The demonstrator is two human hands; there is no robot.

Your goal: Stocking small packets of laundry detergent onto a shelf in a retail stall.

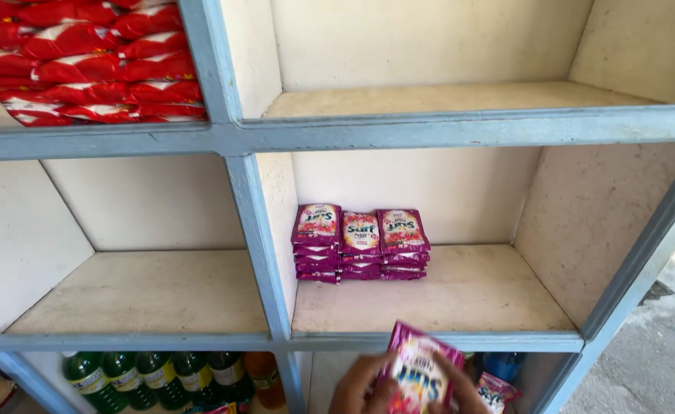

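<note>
Both hands [399,391] pinch a pink sachet [420,369], apparently several stacked.

Open shelving unit with pale blue painted frame [259,230] and off-white boards. Upper left compartment: stacked red and white packets [84,61]. Middle right compartment: three adjacent piles of flat magenta sachets [361,244], set at the back left of the board. Bottom left compartment: row of upright green plastic bottles [153,378] beside one orange bottle [264,377].
</note>
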